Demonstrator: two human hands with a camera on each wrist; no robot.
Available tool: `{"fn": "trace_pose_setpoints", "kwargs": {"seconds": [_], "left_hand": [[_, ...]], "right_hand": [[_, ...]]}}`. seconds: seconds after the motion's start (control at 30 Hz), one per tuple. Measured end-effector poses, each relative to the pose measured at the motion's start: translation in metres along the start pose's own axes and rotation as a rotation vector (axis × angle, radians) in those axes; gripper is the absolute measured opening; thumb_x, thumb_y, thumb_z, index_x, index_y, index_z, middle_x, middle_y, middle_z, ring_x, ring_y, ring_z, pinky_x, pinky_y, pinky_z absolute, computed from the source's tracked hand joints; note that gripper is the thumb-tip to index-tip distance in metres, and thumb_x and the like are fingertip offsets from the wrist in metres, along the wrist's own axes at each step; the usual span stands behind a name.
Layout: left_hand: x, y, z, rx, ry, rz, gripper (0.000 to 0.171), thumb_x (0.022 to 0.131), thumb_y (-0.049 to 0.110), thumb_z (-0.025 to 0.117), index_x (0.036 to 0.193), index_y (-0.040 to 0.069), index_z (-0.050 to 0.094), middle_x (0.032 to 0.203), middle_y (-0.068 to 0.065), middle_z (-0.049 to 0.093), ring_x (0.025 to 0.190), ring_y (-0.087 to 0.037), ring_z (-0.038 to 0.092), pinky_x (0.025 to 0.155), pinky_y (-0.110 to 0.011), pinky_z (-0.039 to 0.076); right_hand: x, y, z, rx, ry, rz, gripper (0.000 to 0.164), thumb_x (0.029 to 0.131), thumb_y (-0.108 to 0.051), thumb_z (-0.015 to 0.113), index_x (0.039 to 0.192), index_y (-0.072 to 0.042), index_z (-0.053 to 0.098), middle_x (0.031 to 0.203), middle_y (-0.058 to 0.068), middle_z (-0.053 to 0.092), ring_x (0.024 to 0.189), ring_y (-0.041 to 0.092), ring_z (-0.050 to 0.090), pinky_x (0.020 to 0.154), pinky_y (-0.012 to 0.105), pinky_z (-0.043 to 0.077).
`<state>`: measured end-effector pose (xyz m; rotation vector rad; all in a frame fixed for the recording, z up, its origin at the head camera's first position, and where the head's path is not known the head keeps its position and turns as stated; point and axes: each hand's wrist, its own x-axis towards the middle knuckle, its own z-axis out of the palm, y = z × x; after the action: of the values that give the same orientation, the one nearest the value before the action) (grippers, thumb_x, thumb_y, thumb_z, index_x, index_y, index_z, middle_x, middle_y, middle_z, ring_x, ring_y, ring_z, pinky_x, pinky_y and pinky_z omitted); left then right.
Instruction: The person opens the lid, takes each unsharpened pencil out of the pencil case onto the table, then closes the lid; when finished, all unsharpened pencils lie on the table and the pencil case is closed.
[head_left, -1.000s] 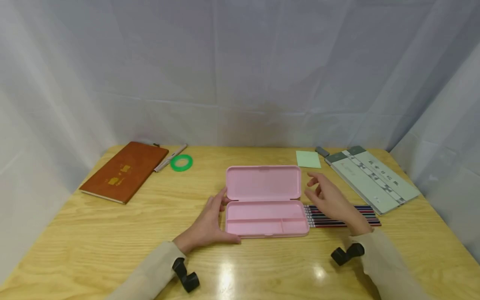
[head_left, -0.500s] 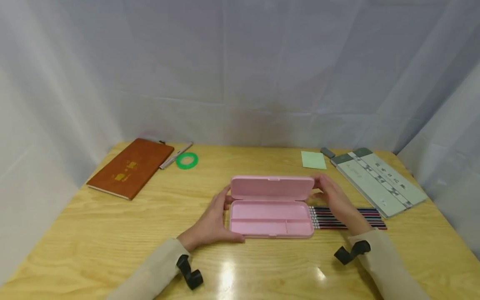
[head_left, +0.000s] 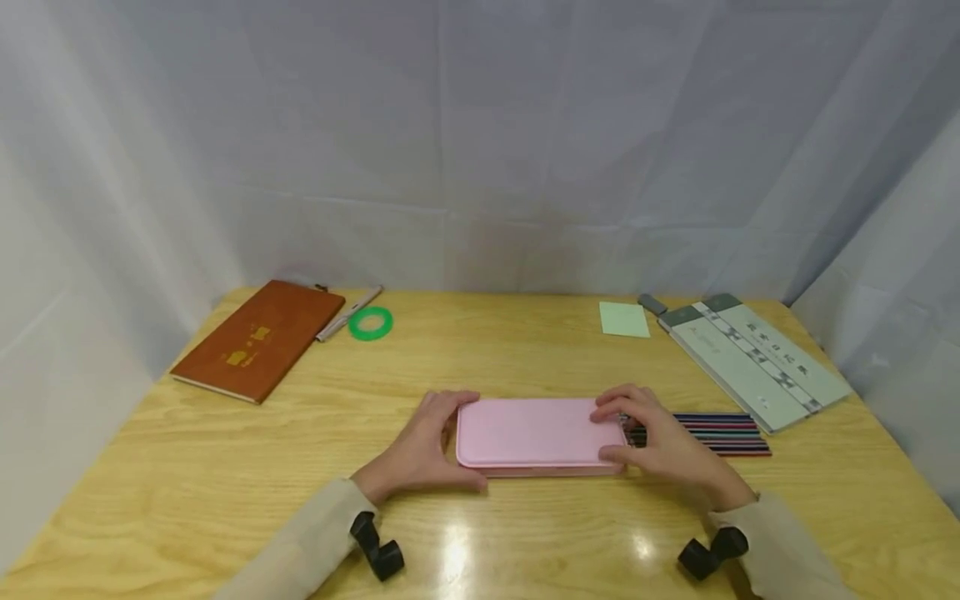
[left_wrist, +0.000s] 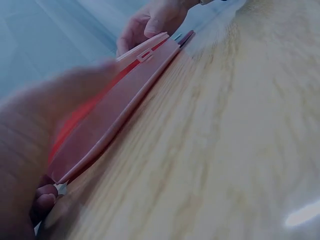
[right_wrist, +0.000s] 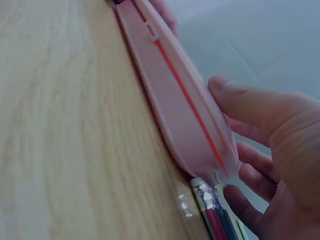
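Observation:
The pink pencil case (head_left: 534, 433) lies on the wooden table with its lid folded down over the base. In the right wrist view, a thin red gap (right_wrist: 182, 90) runs between lid and base. My left hand (head_left: 420, 446) holds the case's left end, thumb along the front and fingers behind. My right hand (head_left: 656, 442) grips the lid at the right end, with its thumb (right_wrist: 245, 102) on the front edge. A row of pencils (head_left: 727, 435) lies against the case's right end, partly hidden under my right hand; a silver ferrule (right_wrist: 204, 192) shows close up.
At the back left lie a brown notebook (head_left: 258, 342), a pen (head_left: 348, 314) and a green tape roll (head_left: 371, 323). Toward the back right are a pale green note pad (head_left: 624, 320), a grey eraser-like block (head_left: 652, 304) and a grey-green notebook (head_left: 757, 362). Pale curtains surround the table.
The lid has swung from standing back to lying over the base. My right hand moved from beside the raised lid, forward and down with it. My left hand stayed at the left end.

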<state>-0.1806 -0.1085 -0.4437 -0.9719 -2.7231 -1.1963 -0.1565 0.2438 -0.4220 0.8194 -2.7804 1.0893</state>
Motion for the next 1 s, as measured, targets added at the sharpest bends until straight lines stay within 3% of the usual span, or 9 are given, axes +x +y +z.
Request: {"fn": "trace_pose_setpoints", "kwargs": {"seconds": [0.13,0.27,0.43,0.67,1.0], "left_hand": [[0.000,-0.001,-0.001,-0.023,0.003,0.003,0.084,0.069,0.043,0.082,0.139,0.011,0.047,0.131,-0.002,0.053,0.108,-0.015,0.043,0.093,-0.036,0.041],[-0.001,0.000,0.000,-0.060,0.002,-0.034,0.077,0.074,0.040,0.080,0.139,0.011,0.048,0.131,-0.001,0.053,0.108,-0.014,0.042,0.095,-0.037,0.040],[-0.004,0.005,-0.001,-0.091,-0.003,-0.087,0.079,0.071,0.039,0.084,0.137,0.012,0.050,0.128,-0.001,0.054,0.106,-0.014,0.042,0.093,-0.035,0.041],[-0.001,0.008,-0.005,-0.193,-0.057,-0.181,0.078,0.070,0.036,0.085,0.135,0.012,0.050,0.114,-0.005,0.050,0.098,-0.017,0.041,0.084,-0.030,0.037],[0.003,0.013,-0.007,-0.208,-0.059,-0.203,0.075,0.069,0.034,0.087,0.132,0.014,0.052,0.108,-0.005,0.051,0.097,-0.018,0.042,0.082,-0.029,0.037]], "right_hand": [[0.001,-0.001,0.002,0.031,-0.008,0.045,0.034,0.079,-0.022,0.080,0.110,-0.023,0.066,0.126,0.000,0.051,0.119,0.017,0.037,0.100,0.043,0.035],[0.001,-0.001,0.004,0.046,0.003,0.048,0.034,0.078,-0.021,0.080,0.108,-0.022,0.066,0.125,0.000,0.051,0.119,0.017,0.037,0.100,0.042,0.034],[-0.003,-0.002,0.010,0.049,0.033,-0.011,0.029,0.076,-0.018,0.081,0.098,-0.022,0.063,0.123,0.002,0.051,0.116,0.016,0.035,0.098,0.034,0.031],[-0.004,-0.005,0.011,0.011,0.041,-0.018,0.031,0.075,-0.019,0.082,0.098,-0.024,0.062,0.123,0.001,0.051,0.117,0.017,0.036,0.097,0.040,0.034],[-0.006,-0.005,0.010,-0.038,0.059,-0.081,0.032,0.074,-0.015,0.082,0.097,-0.024,0.062,0.122,0.002,0.050,0.114,0.017,0.035,0.094,0.034,0.031]]}}
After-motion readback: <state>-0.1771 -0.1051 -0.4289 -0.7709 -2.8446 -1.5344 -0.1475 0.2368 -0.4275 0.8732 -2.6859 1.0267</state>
